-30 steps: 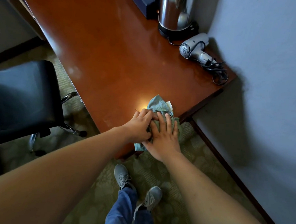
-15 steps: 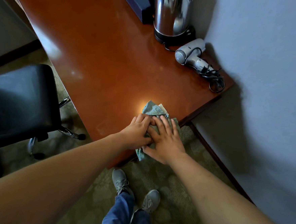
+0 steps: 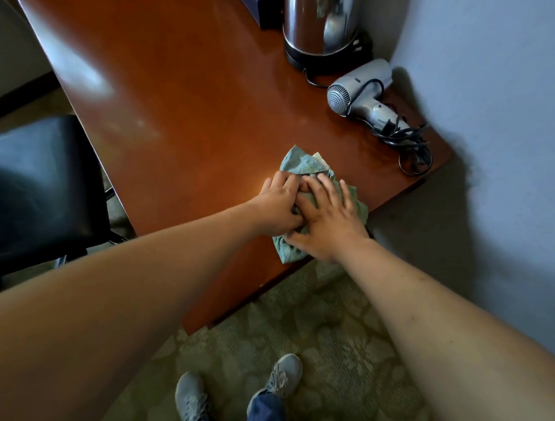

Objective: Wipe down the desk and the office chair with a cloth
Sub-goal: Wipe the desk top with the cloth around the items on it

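Cloth [image 3: 300, 166] under both hands at the surface's [image 3: 179, 88] near corner, long axis running away; right hand [image 3: 329, 224] spread flat, left hand [image 3: 278, 203] curled, bunching it.

The cloth [image 3: 300, 166] is soft, blue-green and crumpled. It lies flat on the desk [image 3: 186, 82], close to the near edge, and part of it is hidden under 2 hands. The desk is shiny red-brown wood and its top gleams with light. The office chair [image 3: 31, 186] is black, with a padded seat. It stands on the carpet beside the desk's left edge.
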Demonstrator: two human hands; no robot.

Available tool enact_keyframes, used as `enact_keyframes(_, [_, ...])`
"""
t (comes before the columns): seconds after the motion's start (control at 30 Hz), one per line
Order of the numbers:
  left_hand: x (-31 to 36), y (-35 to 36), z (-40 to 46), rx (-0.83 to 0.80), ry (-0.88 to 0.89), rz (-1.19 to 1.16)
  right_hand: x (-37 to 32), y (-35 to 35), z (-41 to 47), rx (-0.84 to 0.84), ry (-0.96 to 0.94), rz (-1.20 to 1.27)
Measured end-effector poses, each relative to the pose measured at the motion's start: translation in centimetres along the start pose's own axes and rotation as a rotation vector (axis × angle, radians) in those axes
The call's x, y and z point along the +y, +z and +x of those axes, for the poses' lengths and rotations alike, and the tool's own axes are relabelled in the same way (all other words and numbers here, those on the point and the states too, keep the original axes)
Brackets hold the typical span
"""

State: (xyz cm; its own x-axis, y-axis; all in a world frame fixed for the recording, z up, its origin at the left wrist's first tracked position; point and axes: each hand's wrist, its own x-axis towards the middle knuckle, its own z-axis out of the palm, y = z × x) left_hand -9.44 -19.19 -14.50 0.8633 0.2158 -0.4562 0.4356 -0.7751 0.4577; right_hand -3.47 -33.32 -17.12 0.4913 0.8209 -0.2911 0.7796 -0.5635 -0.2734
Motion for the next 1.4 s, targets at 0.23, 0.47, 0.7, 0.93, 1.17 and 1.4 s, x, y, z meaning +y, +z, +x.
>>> enact_keyframes(0.23, [-0.2,0.2,0.5,0.002,0.007,0.042,0.1,0.3,0.4,0.014,0.008,-0.001])
enact_keyframes(0.47, [0.1,0.4,-0.4,0.054,0.02,0.068,-1.7,0.7,-0.2,0.007,0.117,-0.052])
enact_keyframes(0.7, [-3.2,1.8,-5.0,0.079,0.098,0.139,-7.6,3.6,-2.7,0.009,0.214,-0.071])
enact_keyframes(0.93, [-8.3,2.5,-10.8,0.089,0.201,0.175,-15.5,6.0,-5.2,-0.014,0.307,-0.043])
enact_keyframes(1.17, [-13.6,2.8,-15.6,0.04,0.284,0.212,-23.1,9.3,-6.6,0.032,0.403,0.014])
enact_keyframes(1.4, [-18.2,2.2,-19.1,0.017,0.364,0.228,-29.3,11.4,-6.6,0.034,0.49,-0.004])
